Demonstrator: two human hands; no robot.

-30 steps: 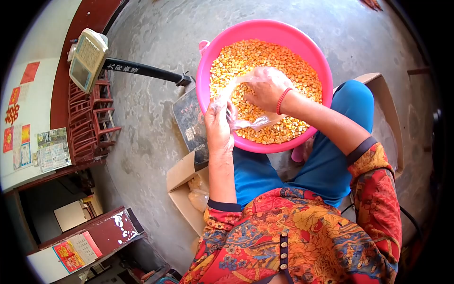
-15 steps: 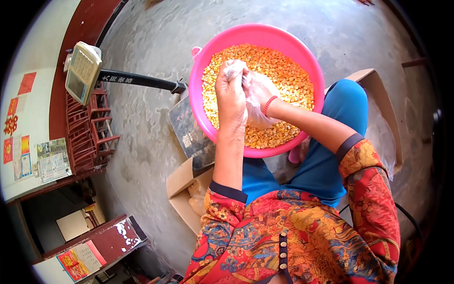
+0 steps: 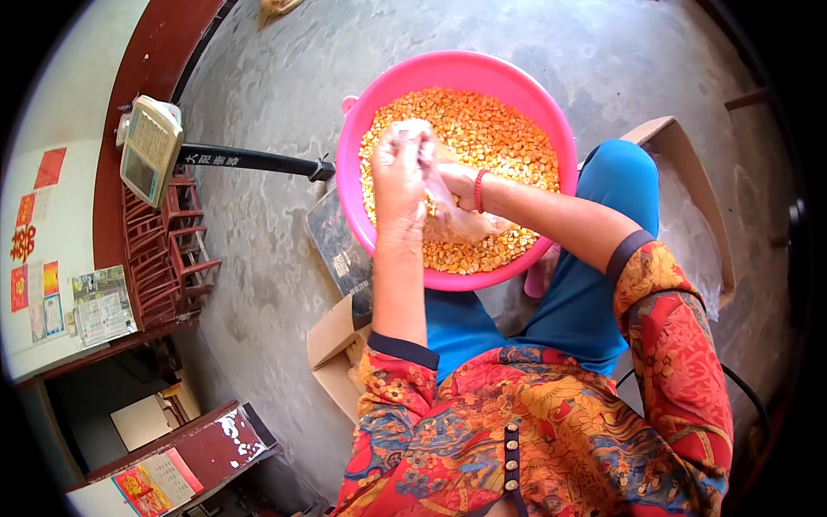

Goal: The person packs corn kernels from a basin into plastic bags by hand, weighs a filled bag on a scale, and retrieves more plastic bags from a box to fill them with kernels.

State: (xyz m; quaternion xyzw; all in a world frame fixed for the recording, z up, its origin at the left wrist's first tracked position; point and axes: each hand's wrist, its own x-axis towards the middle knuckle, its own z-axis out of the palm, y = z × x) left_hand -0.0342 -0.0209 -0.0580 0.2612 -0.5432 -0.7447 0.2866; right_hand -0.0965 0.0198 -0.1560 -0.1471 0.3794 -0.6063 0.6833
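A clear plastic bag [image 3: 461, 222] hangs over the yellow corn kernels [image 3: 508, 138] in a round pink basin [image 3: 351, 146]. My left hand [image 3: 398, 177] is closed on the bag's gathered top, above the left part of the basin. Close against it on the right is my right hand [image 3: 457, 179], with a red bracelet at the wrist. Its fingers are largely hidden behind the left hand and the plastic, so their grip cannot be made out.
Left of the basin, a scale with a black platform [image 3: 340, 250] carries a display [image 3: 151, 151] on a black pole. Cardboard boxes [image 3: 332, 332] stand on both sides of my legs. Red stools [image 3: 181, 241] are stacked by the left wall.
Since the oldest frame, the right hand has left the kernels and come up beside the left. The bag's opening, spread wide before, is now bunched in the left hand.
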